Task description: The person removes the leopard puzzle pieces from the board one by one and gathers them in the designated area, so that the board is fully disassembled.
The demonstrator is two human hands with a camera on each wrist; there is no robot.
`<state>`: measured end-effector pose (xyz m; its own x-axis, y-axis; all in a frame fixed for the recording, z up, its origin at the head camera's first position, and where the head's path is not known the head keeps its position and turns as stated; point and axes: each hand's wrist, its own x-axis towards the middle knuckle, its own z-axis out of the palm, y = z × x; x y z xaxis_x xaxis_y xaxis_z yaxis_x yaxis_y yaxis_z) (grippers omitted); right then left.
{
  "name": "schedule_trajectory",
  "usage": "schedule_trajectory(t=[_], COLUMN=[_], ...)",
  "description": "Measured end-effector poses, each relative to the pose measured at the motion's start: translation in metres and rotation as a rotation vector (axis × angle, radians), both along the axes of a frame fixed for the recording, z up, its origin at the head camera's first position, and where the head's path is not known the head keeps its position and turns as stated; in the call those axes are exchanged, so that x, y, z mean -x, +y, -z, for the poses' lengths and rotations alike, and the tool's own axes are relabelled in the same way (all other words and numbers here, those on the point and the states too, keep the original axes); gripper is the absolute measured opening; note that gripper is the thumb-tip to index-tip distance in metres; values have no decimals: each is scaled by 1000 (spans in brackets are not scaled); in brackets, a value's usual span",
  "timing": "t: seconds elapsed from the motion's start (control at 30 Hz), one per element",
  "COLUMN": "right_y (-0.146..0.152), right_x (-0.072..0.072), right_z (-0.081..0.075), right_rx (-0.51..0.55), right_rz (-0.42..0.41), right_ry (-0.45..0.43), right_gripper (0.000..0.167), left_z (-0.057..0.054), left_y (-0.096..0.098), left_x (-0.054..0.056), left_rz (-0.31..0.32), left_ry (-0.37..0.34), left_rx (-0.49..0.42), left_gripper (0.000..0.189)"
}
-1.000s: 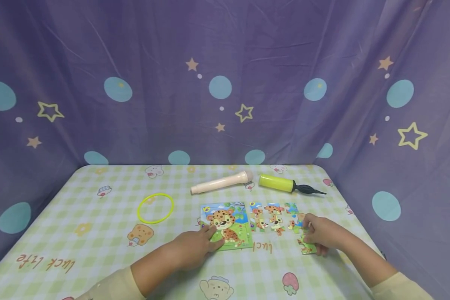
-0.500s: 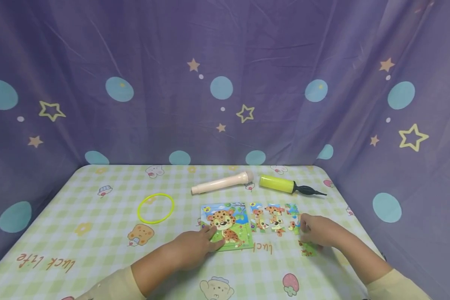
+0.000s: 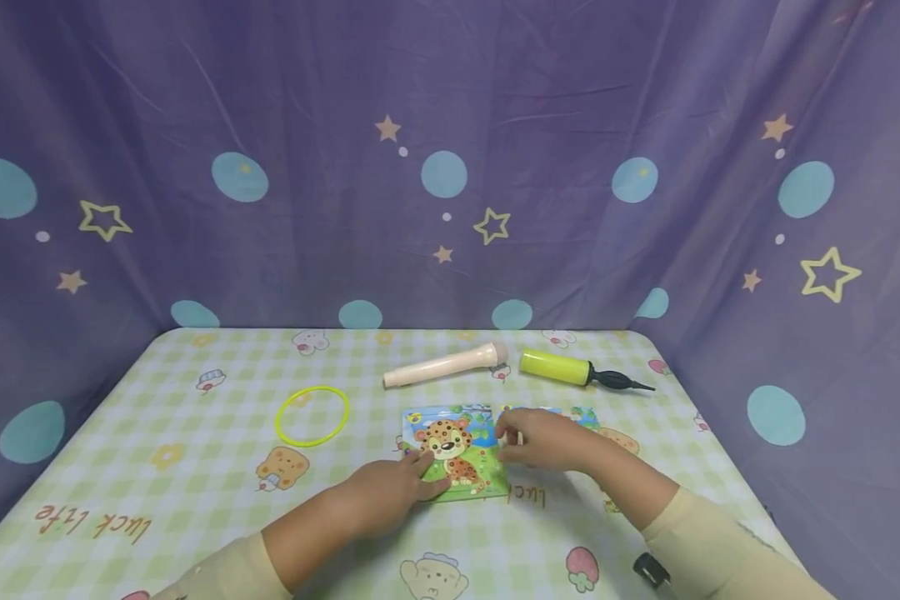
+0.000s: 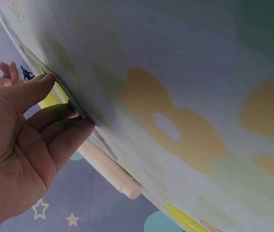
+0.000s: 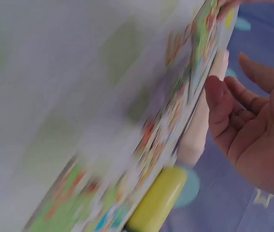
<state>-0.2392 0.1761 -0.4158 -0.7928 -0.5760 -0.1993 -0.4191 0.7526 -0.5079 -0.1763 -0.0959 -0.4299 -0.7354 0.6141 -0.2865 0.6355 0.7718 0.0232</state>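
A square puzzle board (image 3: 483, 467) with a leopard picture lies on the checked table. My left hand (image 3: 382, 502) rests on its lower left part; the left wrist view shows that hand's (image 4: 25, 130) fingertips touching it. Just right of the board, my right hand (image 3: 551, 442) is over loose puzzle pieces (image 3: 587, 414) and hides most of them. In the right wrist view, the thumb and fingers of this hand (image 5: 258, 121) stand apart with nothing seen between them. Blurred pieces (image 5: 151, 140) lie below it. One lower piece (image 3: 609, 503) is partly behind the right forearm.
Behind the board lies a pale toy microphone (image 3: 442, 367). A yellow hand pump (image 3: 555, 367) with a dark nozzle is to its right. On the left is a thin yellow ring (image 3: 278, 421). A purple curtain (image 3: 330, 233) surrounds the table (image 3: 217, 467) at the back and sides.
My right hand has moved left from the lower right puzzle piece to the pieces beside the board. That lower piece was left on the table. My left hand has stayed on the board.
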Motion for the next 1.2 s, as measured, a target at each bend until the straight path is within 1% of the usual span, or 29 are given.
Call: schedule_trajectory(t=[0.1,0.17,0.27,0.37,0.5,0.6,0.73,1.0,1.07,1.2], right_y=[-24,-38,-52,-60,-63,-63,-64,-64,-63,-63], right_x=[0,-1,-4,-7,-8,-9,-9,-9,-9,-10], right_z=[4,9,17,23,26,27,27,30,30,30], right_rx=[-20,-48,-118,-163,-151,-144,-153,-151,-151,-148], right_rz=[-68,-90,-108,-113,-112,-105,-88,-84,-82,-75], right_ry=[32,36,50,70,76,63,45,23,24,22], right_gripper=[33,35,39,31,23,24,26,26,27,27], left_z=[1,1,1,1,0,0,2,5,6,7], left_y=[-1,-1,-2,-2,-3,-4,-6,-8,-8,-6], left_x=[1,1,1,2,1,1,1,2,2,2], left_rz=[-2,-1,2,8,1,-31,-51,-16,-9,-2], left_ry=[1,1,-2,1,-3,-21,-24,4,10,9], left_rx=[-1,0,-2,-6,-26,-78,-139,-157,-158,-155], left_gripper=[69,69,68,68,66,56,53,44,37,17])
